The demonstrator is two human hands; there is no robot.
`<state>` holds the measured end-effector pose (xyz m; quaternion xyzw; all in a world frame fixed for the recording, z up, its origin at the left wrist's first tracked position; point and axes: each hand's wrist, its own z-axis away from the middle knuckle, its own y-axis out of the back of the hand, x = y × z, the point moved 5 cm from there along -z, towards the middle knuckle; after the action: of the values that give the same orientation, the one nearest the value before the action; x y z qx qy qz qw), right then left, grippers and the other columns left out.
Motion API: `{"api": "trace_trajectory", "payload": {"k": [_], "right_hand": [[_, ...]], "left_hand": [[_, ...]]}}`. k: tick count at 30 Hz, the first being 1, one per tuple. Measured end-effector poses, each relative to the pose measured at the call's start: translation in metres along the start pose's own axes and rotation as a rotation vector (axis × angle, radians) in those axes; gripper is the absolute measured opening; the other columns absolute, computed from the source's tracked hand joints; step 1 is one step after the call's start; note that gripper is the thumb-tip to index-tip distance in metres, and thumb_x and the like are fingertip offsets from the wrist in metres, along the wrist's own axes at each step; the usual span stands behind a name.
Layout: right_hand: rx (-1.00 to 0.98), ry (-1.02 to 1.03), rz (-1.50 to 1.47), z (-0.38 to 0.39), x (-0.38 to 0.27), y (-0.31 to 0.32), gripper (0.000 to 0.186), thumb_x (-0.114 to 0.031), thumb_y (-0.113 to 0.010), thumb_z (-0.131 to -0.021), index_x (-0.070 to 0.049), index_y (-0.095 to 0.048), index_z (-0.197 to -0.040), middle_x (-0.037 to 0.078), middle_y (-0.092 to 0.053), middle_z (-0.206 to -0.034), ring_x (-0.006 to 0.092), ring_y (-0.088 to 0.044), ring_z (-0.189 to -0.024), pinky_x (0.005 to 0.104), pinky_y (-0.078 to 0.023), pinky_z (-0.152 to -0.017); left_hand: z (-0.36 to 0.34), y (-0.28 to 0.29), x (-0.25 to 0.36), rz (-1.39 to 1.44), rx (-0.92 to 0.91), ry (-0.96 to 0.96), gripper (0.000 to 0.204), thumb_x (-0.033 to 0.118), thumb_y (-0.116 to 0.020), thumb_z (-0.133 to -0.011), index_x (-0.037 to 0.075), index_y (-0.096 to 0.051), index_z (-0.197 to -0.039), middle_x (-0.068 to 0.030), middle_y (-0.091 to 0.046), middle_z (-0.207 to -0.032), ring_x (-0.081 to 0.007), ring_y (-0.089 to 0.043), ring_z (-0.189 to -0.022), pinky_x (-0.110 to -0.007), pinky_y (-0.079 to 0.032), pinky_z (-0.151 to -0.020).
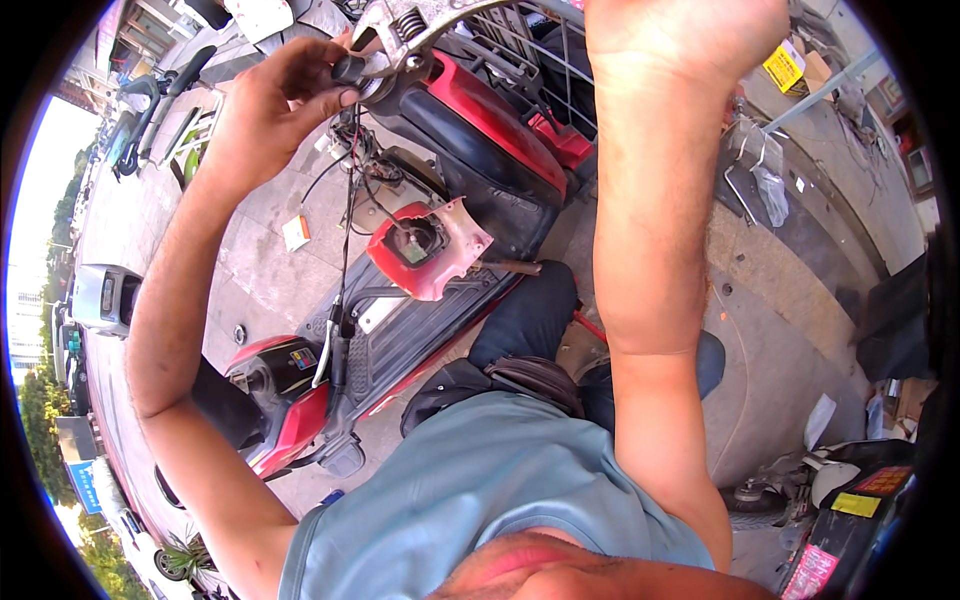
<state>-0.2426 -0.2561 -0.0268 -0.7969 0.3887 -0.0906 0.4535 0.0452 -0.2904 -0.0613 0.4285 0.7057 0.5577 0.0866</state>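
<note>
At the upper left, my left hand [270, 115] has its thumb and fingers closed around a small black round piece [348, 70]. That piece sits against a metal bracket with a coil spring [408, 25], joined to a curved grey tube. Dark wires [355, 170] hang below the hand, with a bundle of connectors beside them. My right arm reaches up past the top edge; only the wrist and palm of my right hand [688, 35] show, the fingers being out of view. Below lies a red and white plastic shell [430, 248] with an opening and wiring inside.
A red scooter body with a black seat [470, 135] stands in front of me, and a ribbed black footboard [400, 330] runs below it. Another red scooter part [300, 420] is at the left. A yellow box [785, 67] and a metal rack stand at the far right.
</note>
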Motion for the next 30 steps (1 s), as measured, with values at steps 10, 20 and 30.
{"api": "trace_trajectory", "payload": {"k": [10,20,30], "right_hand": [[-0.015,-0.255,0.034,-0.072,0.06,0.012,0.034,-0.036,-0.054,-0.102,-0.017,-0.049,-0.074,-0.003,-0.036,-0.056,0.0129,-0.035,-0.044,0.0314,-0.032,-0.047],[0.197,-0.302,0.044,-0.022,0.04,0.025,0.032,-0.029,-0.055,-0.101,-0.014,-0.045,-0.074,-0.003,-0.035,-0.058,0.014,-0.036,-0.048,0.0339,-0.035,-0.053],[-0.235,0.47,0.344,0.166,-0.01,-0.051,0.01,-0.012,-0.064,-0.091,-0.003,-0.061,-0.089,0.005,-0.059,-0.071,0.0199,-0.055,-0.063,0.0415,-0.052,-0.07]], "left_hand": [[0.005,-0.004,-0.01,-0.027,0.047,0.116,0.048,0.029,-0.083,-0.091,-0.004,-0.068,-0.124,-0.0121,-0.077,-0.098,-0.0138,-0.072,-0.088,-0.031,-0.057,-0.084],[0.008,-0.009,-0.031,0.085,0.034,0.215,0.038,0.023,-0.081,-0.093,-0.005,-0.068,-0.116,-0.0058,-0.074,-0.089,-0.0085,-0.065,-0.076,-0.027,-0.053,-0.07],[0.017,-0.027,-0.013,0.053,0.137,0.117,0.061,0.003,-0.078,-0.087,0.002,-0.058,-0.144,-0.003,-0.072,-0.092,-0.0075,-0.065,-0.082,-0.027,-0.057,-0.078]]}}
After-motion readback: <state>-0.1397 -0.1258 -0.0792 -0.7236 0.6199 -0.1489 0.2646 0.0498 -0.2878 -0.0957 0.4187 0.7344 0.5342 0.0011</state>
